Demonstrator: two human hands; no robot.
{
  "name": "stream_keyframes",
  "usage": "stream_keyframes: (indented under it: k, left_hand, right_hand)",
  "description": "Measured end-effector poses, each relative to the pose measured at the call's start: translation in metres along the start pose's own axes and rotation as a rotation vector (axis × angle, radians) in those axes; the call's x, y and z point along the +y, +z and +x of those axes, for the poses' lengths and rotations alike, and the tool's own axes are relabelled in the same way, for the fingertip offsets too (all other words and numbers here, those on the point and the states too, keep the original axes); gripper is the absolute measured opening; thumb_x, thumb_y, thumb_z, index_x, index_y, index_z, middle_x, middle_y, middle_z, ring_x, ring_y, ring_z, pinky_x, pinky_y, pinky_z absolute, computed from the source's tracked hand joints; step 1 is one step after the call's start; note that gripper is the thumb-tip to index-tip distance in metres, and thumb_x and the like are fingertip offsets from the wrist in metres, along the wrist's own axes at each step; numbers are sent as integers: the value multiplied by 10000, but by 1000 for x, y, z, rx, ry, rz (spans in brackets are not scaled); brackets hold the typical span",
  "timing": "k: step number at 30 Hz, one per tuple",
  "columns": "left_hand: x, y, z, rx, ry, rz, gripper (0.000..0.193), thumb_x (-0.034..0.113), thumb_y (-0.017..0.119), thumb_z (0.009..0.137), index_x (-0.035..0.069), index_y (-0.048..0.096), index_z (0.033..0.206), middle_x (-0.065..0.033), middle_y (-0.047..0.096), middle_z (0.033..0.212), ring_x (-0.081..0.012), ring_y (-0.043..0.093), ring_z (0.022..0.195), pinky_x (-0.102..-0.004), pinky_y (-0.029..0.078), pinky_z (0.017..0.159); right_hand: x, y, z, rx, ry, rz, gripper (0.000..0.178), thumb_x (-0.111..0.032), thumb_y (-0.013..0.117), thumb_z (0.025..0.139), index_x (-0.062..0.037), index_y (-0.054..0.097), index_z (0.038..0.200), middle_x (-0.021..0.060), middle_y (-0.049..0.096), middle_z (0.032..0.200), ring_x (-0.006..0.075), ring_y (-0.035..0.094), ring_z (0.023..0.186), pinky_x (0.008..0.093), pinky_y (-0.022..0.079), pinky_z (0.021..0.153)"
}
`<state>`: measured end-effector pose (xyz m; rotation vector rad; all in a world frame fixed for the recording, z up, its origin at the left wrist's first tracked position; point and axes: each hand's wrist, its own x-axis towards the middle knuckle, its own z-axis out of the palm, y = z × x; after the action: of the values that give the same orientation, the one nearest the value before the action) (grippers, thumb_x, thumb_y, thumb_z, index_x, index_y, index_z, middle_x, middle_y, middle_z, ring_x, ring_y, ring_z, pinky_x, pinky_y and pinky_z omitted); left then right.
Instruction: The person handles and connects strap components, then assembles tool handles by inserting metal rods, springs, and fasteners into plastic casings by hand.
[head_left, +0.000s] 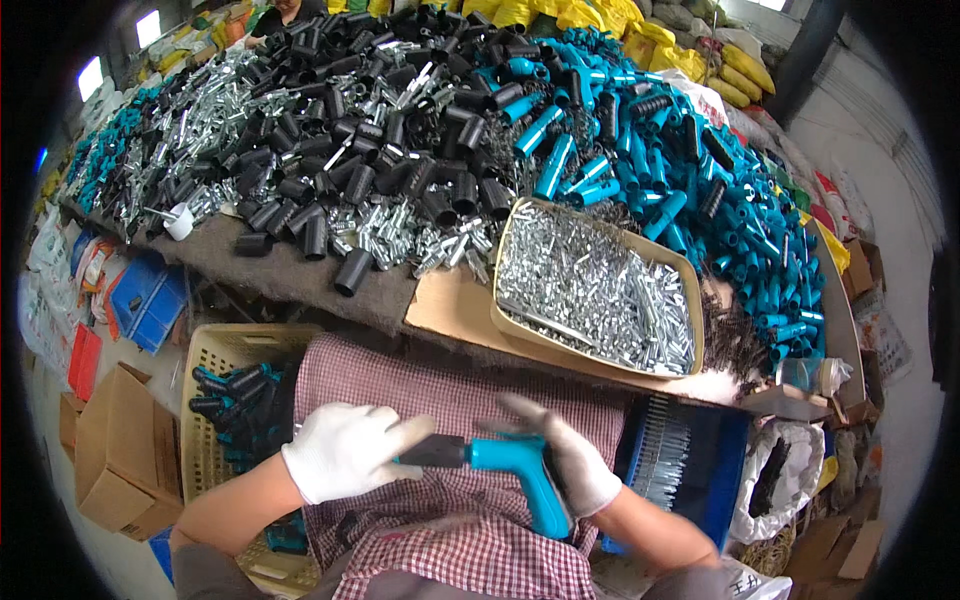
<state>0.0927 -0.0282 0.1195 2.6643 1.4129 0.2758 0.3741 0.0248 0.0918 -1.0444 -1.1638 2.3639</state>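
Observation:
Over my lap lies a pistol-shaped teal plastic handle [537,487] with a black sleeve [440,451] on its left end. My left hand [345,455], in a white glove, has its fingers closed round the tip of that sleeve. At the other end, my right hand [575,455], also gloved, rests its palm along the back of the teal handle. Its fingers are stretched out and somewhat blurred. Just beyond my hands, a cream tray [697,372] full of small metal pins and springs sits on the table's near edge.
Black sleeves [350,185], metal parts [385,230] and teal handles [650,170] are heaped across the table. A yellow basket [200,400] with assembled pieces stands at my left, near cardboard boxes [125,450]. At my right is a blue bin [715,460] with metal rods [662,455].

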Motion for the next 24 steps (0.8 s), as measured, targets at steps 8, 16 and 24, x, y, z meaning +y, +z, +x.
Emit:
stream_keyframes:
  k: [8, 16, 24]
  left_hand:
    - [1, 19, -15, -46, -82, -591, 404, 441, 686, 822, 91, 628, 1016, -118, 692, 808, -311, 699, 721, -403, 566, 659]
    - [10, 63, -32, -116, -53, -483, 374, 369, 719, 784, 109, 644, 1042, -122, 692, 818, -298, 695, 715, -412, 561, 631]
    - [5, 78, -30, -62, -78, -395, 356, 322, 759, 749, 74, 662, 986, -123, 692, 838, -284, 693, 710, -379, 563, 629]
  right_hand:
    - [12, -2, 17, 505, -774, -47, 615, -455, 521, 959, 108, 579, 1201, 243, 594, 1264, 319, 580, 1165, 445, 411, 1049]
    - [2, -2, 16, 421, -837, -222, 510, -415, 595, 921, 67, 652, 1076, 238, 620, 1233, 337, 604, 1148, 428, 457, 990]
    - [-11, 2, 18, 212, -851, -379, 425, -354, 603, 926, 24, 654, 1114, 234, 575, 1305, 336, 574, 1193, 420, 439, 1016]
